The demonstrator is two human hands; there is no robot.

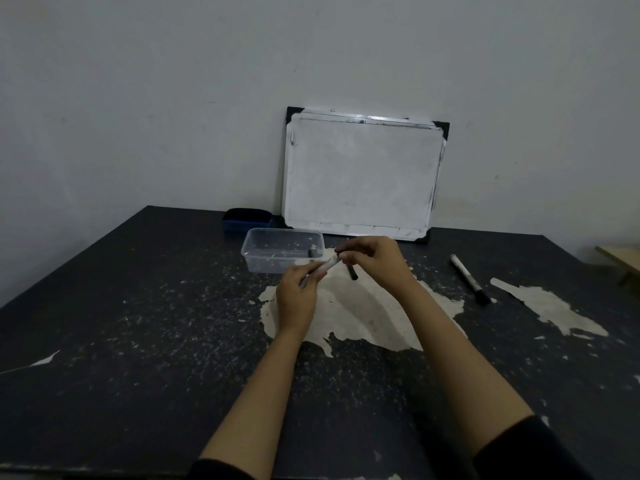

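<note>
Now fingers of your left hand [296, 296] clench the marker [329, 263], pointing away-right; your right hand [375, 261] pinches its cap [341, 251].

The dark, peeling table [138, 341] carries a clear plastic box [256, 258], a blue eraser [246, 220], a leaning whiteboard [360, 174] and a marker [469, 278].

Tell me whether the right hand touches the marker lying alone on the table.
Apart. The head view shows bare tabletop between the right hand and the lone marker.
</note>
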